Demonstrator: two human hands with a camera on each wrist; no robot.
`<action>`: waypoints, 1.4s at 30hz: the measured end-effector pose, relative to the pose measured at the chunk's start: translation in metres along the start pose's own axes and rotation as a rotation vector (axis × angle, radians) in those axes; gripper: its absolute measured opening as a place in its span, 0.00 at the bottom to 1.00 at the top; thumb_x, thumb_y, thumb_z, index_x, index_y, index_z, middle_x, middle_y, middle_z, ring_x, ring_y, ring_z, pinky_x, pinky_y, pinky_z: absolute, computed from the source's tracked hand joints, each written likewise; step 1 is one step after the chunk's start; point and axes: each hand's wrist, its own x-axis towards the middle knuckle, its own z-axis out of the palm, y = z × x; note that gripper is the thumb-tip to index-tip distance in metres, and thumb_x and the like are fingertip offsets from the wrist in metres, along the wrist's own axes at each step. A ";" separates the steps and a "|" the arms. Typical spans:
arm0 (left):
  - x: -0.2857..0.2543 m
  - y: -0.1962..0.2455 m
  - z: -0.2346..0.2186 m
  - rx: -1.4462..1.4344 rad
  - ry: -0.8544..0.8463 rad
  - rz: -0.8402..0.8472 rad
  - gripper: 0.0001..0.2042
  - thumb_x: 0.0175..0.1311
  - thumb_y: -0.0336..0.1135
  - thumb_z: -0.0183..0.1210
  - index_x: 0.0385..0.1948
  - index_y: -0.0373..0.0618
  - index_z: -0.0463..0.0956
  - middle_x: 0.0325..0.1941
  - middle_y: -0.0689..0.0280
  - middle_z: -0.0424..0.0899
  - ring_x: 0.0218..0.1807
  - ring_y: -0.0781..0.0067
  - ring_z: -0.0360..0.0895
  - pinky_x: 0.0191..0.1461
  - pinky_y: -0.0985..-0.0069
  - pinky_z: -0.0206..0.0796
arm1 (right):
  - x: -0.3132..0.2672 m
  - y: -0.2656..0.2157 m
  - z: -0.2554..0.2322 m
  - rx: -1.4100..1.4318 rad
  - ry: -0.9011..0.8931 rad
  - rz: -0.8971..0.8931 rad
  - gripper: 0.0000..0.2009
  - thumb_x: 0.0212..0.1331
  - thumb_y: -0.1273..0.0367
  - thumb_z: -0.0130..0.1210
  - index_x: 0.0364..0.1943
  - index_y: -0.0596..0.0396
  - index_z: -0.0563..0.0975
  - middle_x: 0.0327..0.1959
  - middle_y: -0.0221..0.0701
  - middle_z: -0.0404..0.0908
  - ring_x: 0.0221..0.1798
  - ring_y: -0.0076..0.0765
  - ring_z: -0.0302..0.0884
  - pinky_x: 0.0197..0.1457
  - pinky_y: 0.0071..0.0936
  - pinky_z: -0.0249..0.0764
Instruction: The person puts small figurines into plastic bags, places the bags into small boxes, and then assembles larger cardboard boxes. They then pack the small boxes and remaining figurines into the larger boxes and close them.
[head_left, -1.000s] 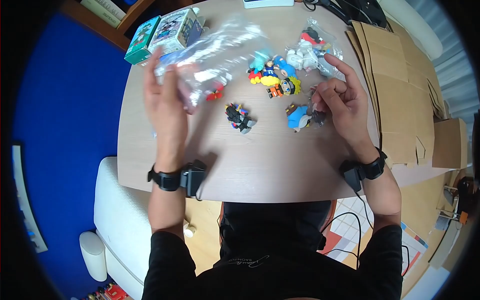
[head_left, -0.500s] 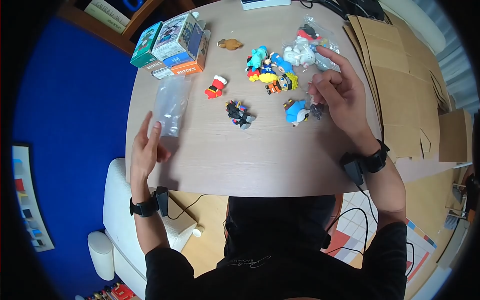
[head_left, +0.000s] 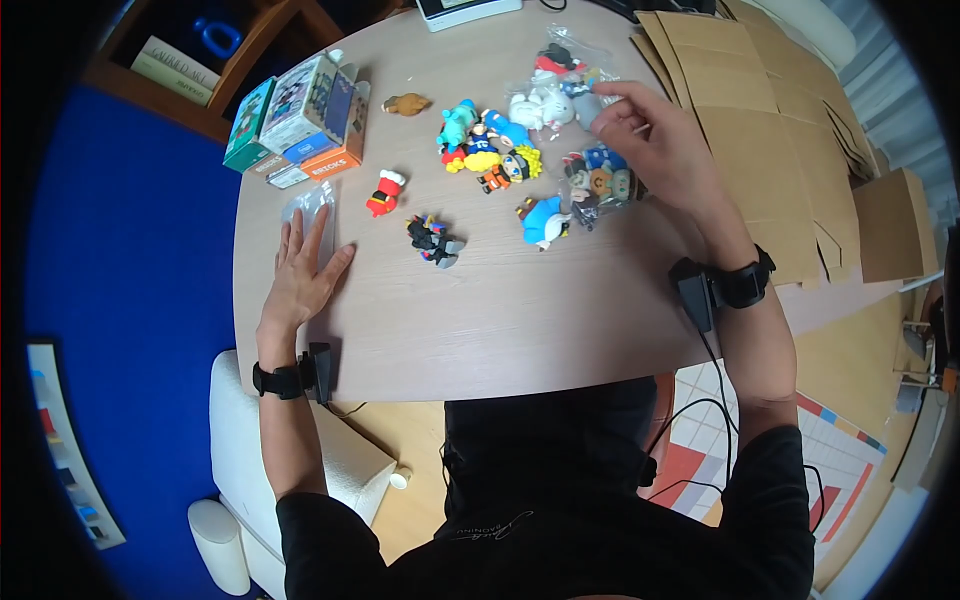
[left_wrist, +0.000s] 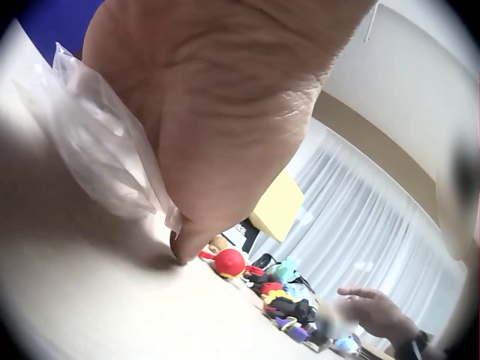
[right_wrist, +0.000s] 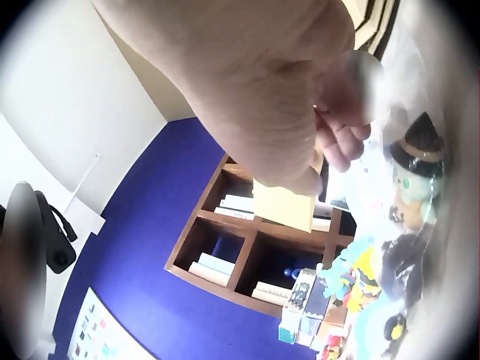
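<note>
My left hand (head_left: 300,275) lies with fingers spread and straight over a clear plastic bag (head_left: 318,202) at the table's left side. In the left wrist view the crumpled bag (left_wrist: 105,142) sits against that hand, close over the tabletop. My right hand (head_left: 665,150) hovers loosely curled near two clear bags of toy figures, holding nothing visible. One bag shows white figures (head_left: 540,108); the nearer one holds several figures (head_left: 605,183). In the right wrist view, a figure with a dark pointed hat (right_wrist: 417,150) shows through the plastic below my fingers.
Loose figures lie mid-table: a red-and-white one (head_left: 385,193), a black one (head_left: 432,240), a blue one (head_left: 543,220), a brown one (head_left: 407,104) and a colourful cluster (head_left: 482,140). Boxes (head_left: 300,105) stand at the back left. Flattened cardboard (head_left: 745,130) covers the right side.
The clear bag went from the air beside my left hand down to the left side of the table, and that hand now rests over it. My right hand has shifted, revealing the nearer bagged figures.
</note>
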 end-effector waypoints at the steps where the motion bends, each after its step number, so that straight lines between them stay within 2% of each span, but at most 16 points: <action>1: 0.002 -0.005 0.004 -0.018 -0.006 -0.020 0.34 0.66 0.62 0.50 0.72 0.61 0.56 0.77 0.47 0.47 0.78 0.43 0.40 0.77 0.52 0.40 | -0.002 0.005 -0.002 -0.132 0.007 -0.056 0.18 0.58 0.67 0.61 0.53 0.55 0.76 0.36 0.36 0.82 0.38 0.36 0.78 0.45 0.30 0.74; 3: 0.004 -0.015 0.010 -0.051 -0.020 -0.064 0.35 0.66 0.64 0.49 0.72 0.62 0.56 0.77 0.48 0.48 0.78 0.43 0.40 0.77 0.51 0.39 | -0.006 0.008 -0.005 -0.396 0.016 -0.166 0.18 0.55 0.62 0.64 0.48 0.55 0.78 0.39 0.40 0.82 0.42 0.44 0.78 0.49 0.36 0.74; 6: 0.005 -0.022 0.011 -0.049 -0.032 -0.064 0.35 0.66 0.65 0.47 0.72 0.63 0.55 0.77 0.49 0.49 0.78 0.43 0.40 0.77 0.50 0.38 | -0.010 -0.005 -0.016 -0.634 0.025 0.022 0.19 0.56 0.60 0.63 0.47 0.57 0.77 0.44 0.41 0.79 0.47 0.44 0.77 0.51 0.35 0.72; 9: 0.000 -0.009 -0.002 0.065 0.018 -0.078 0.34 0.66 0.64 0.48 0.71 0.61 0.57 0.76 0.48 0.50 0.78 0.43 0.41 0.76 0.51 0.39 | -0.012 0.000 -0.027 -0.659 0.083 0.107 0.21 0.56 0.53 0.61 0.41 0.57 0.78 0.40 0.40 0.81 0.45 0.44 0.79 0.49 0.35 0.73; 13: -0.004 0.032 -0.034 -0.006 0.230 0.078 0.32 0.67 0.57 0.53 0.68 0.52 0.63 0.74 0.46 0.56 0.78 0.43 0.44 0.75 0.53 0.43 | -0.008 -0.012 -0.037 -0.589 -0.136 0.405 0.23 0.54 0.49 0.61 0.38 0.56 0.78 0.35 0.39 0.82 0.39 0.43 0.81 0.43 0.34 0.73; 14: -0.007 0.049 -0.039 -0.160 0.380 0.208 0.25 0.68 0.48 0.56 0.63 0.44 0.70 0.65 0.48 0.71 0.72 0.50 0.61 0.70 0.59 0.56 | -0.007 -0.011 -0.036 -0.590 -0.153 0.425 0.23 0.54 0.48 0.61 0.38 0.56 0.78 0.33 0.39 0.83 0.37 0.42 0.81 0.42 0.34 0.73; 17: -0.016 0.094 -0.052 -0.752 0.116 0.271 0.20 0.69 0.41 0.56 0.57 0.40 0.74 0.54 0.55 0.81 0.58 0.63 0.76 0.63 0.66 0.65 | -0.005 -0.007 -0.033 -0.481 -0.136 0.437 0.24 0.53 0.47 0.61 0.35 0.57 0.78 0.30 0.38 0.82 0.34 0.39 0.80 0.39 0.33 0.73; 18: -0.016 0.104 -0.044 -0.878 0.042 0.306 0.16 0.71 0.40 0.55 0.52 0.39 0.77 0.42 0.63 0.85 0.44 0.76 0.80 0.52 0.74 0.71 | -0.005 -0.004 -0.033 -0.426 -0.119 0.434 0.24 0.52 0.47 0.61 0.34 0.57 0.78 0.28 0.37 0.82 0.33 0.38 0.79 0.38 0.32 0.72; 21: -0.012 0.131 -0.040 -1.079 -0.470 0.332 0.15 0.73 0.39 0.53 0.51 0.39 0.78 0.37 0.65 0.84 0.40 0.79 0.79 0.45 0.78 0.72 | -0.005 0.012 -0.024 -0.582 -0.010 0.325 0.24 0.51 0.47 0.62 0.32 0.57 0.78 0.25 0.33 0.79 0.29 0.35 0.76 0.36 0.30 0.71; 24: -0.004 0.154 -0.023 -1.161 -0.756 0.449 0.14 0.74 0.38 0.51 0.52 0.40 0.76 0.36 0.67 0.82 0.38 0.82 0.78 0.41 0.80 0.72 | 0.002 0.001 -0.029 -0.576 -0.149 0.431 0.24 0.51 0.48 0.64 0.31 0.58 0.77 0.23 0.30 0.77 0.27 0.30 0.74 0.34 0.28 0.70; 27: 0.001 0.161 -0.011 -1.221 -0.807 0.415 0.15 0.74 0.38 0.50 0.56 0.41 0.73 0.39 0.65 0.82 0.39 0.79 0.79 0.44 0.78 0.74 | 0.002 0.015 -0.027 -0.418 -0.153 0.428 0.26 0.54 0.46 0.58 0.34 0.60 0.78 0.28 0.42 0.81 0.35 0.47 0.80 0.41 0.37 0.73; 30: 0.003 0.153 -0.002 -1.323 -0.858 0.378 0.17 0.75 0.38 0.48 0.58 0.40 0.71 0.42 0.63 0.82 0.40 0.76 0.80 0.47 0.76 0.74 | 0.004 0.033 -0.023 -0.266 -0.058 0.333 0.21 0.58 0.53 0.59 0.34 0.61 0.78 0.26 0.39 0.81 0.32 0.38 0.79 0.38 0.32 0.73; 33: 0.002 0.151 -0.001 -1.452 -0.911 0.369 0.18 0.75 0.38 0.47 0.60 0.39 0.68 0.44 0.59 0.81 0.43 0.72 0.80 0.51 0.74 0.74 | 0.008 0.026 -0.024 -0.011 -0.074 0.334 0.13 0.62 0.62 0.58 0.33 0.59 0.78 0.25 0.31 0.80 0.31 0.25 0.78 0.33 0.25 0.71; 36: -0.002 0.153 0.003 -1.565 -0.948 0.415 0.22 0.76 0.40 0.44 0.63 0.34 0.63 0.46 0.53 0.80 0.47 0.64 0.80 0.54 0.69 0.72 | 0.009 0.005 -0.024 0.476 -0.066 0.311 0.07 0.65 0.67 0.57 0.34 0.57 0.78 0.27 0.26 0.80 0.31 0.17 0.76 0.32 0.20 0.70; 40: 0.002 0.153 0.017 -1.634 -1.114 0.467 0.22 0.73 0.36 0.50 0.65 0.39 0.61 0.51 0.56 0.79 0.52 0.67 0.77 0.60 0.69 0.69 | 0.005 -0.011 -0.017 0.836 -0.056 0.165 0.06 0.66 0.68 0.56 0.36 0.56 0.78 0.30 0.26 0.81 0.32 0.19 0.76 0.35 0.19 0.72; 42: -0.002 0.158 0.018 -1.656 -1.075 0.472 0.26 0.73 0.40 0.50 0.67 0.36 0.58 0.57 0.52 0.76 0.57 0.63 0.75 0.62 0.67 0.67 | 0.002 -0.016 -0.013 0.884 -0.055 0.160 0.06 0.66 0.69 0.56 0.37 0.57 0.78 0.31 0.27 0.81 0.33 0.21 0.77 0.38 0.19 0.73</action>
